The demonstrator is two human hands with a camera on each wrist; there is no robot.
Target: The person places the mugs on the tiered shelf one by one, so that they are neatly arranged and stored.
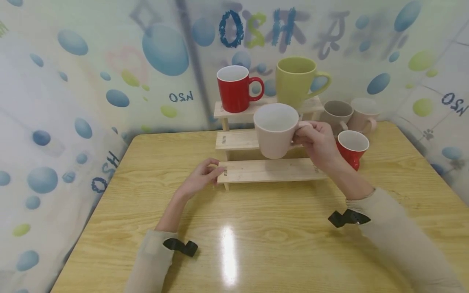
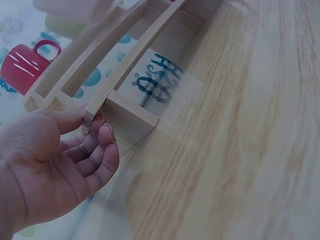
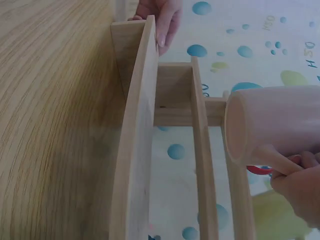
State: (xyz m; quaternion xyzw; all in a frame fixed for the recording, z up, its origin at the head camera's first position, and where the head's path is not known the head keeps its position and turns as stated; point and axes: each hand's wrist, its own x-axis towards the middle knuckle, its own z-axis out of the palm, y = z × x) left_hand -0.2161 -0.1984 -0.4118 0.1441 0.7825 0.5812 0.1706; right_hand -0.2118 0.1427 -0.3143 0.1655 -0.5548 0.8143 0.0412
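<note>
A pale pink mug (image 1: 275, 132) hangs upright in the air in front of the middle tier of a three-tier wooden stand (image 1: 271, 171). My right hand (image 1: 318, 142) grips it by the handle, and in the right wrist view the mug's base (image 3: 236, 129) is apart from the boards. With thumb above and fingers curled beneath, my left hand (image 2: 60, 160) pinches the left end of the lowest board (image 2: 112, 90). On the top tier stand a red mug (image 1: 233, 91) and a yellow-green mug (image 1: 293, 81), handles to the right.
Right of the stand, a grey-brown mug (image 1: 337, 116), another pale pink mug (image 1: 364, 114) and a red mug with a narrowed lower part (image 1: 352, 142) stand on the wood-grain table (image 1: 278, 236). A patterned backdrop (image 1: 110, 53) rises behind and beside the table.
</note>
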